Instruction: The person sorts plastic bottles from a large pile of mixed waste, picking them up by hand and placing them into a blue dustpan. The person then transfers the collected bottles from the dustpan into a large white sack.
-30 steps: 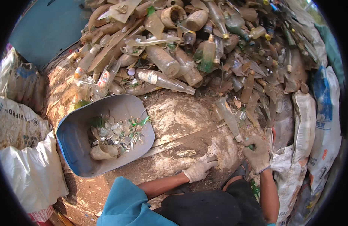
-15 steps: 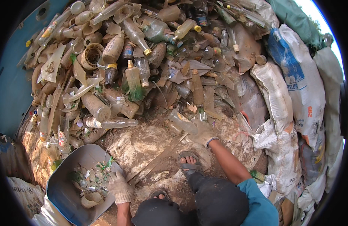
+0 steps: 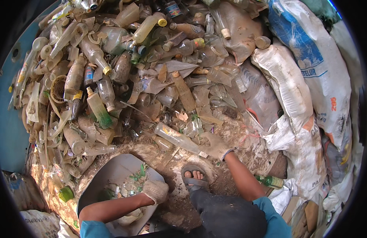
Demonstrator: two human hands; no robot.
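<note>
The gloved right hand [image 3: 215, 146] is just beside a clear bottle [image 3: 177, 138] at its nine o'clock. The gloved left hand [image 3: 156, 191] overlaps the three-o'clock side of a grey tub [image 3: 112, 168]. I cannot tell either grip's state.

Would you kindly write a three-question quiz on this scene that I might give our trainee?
1. Which of these is the left hand nearest to?
A) the white sacks
B) the grey tub
C) the green bottle

2. True or false: the right hand wears a glove.

3. Fill in: the end of the clear bottle that lies nearest the right hand is its ____.

Key: 1. B; 2. True; 3. neck.
</note>
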